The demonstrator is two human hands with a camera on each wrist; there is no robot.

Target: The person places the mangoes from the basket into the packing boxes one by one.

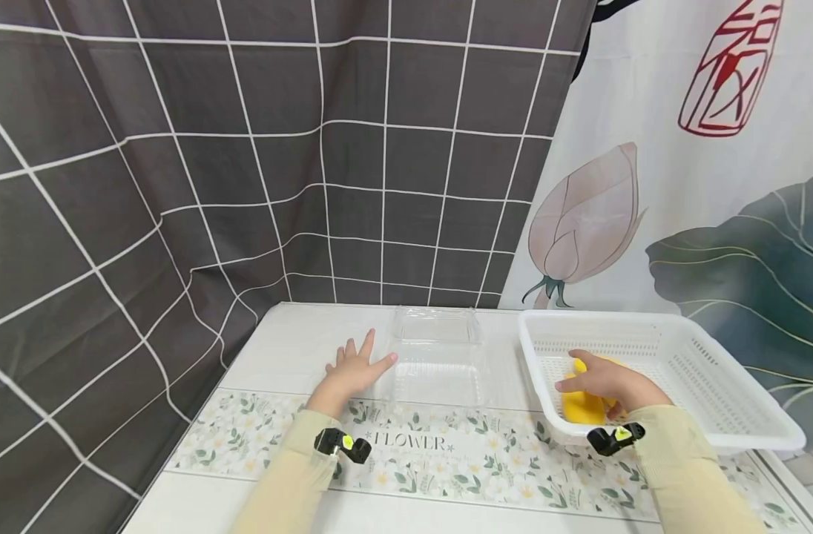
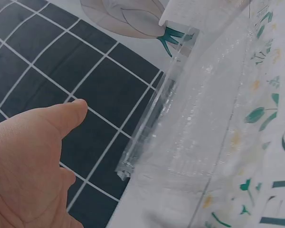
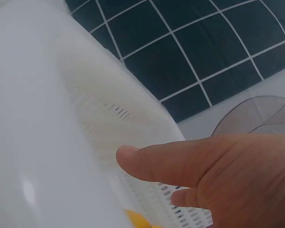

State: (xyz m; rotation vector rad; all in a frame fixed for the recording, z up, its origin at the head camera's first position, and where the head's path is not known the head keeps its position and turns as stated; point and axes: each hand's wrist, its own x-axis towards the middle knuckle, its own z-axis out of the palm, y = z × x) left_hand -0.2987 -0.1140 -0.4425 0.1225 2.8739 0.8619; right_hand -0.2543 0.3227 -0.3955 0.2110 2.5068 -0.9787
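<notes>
My left hand is spread beside a clear plastic box, its thumb pointing towards the box's left side. The box's lid is raised at the back, and the left wrist view shows the thumb apart from the clear plastic. My right hand reaches into a white basket, over smooth yellow objects whose kind I cannot tell. In the right wrist view the thumb is straight, and a bit of yellow shows below it; some fingertips are hidden.
The white table carries a flower-patterned strip with lettering across it. A dark checked curtain hangs behind and to the left. A white cloth with a lotus print hangs behind the basket.
</notes>
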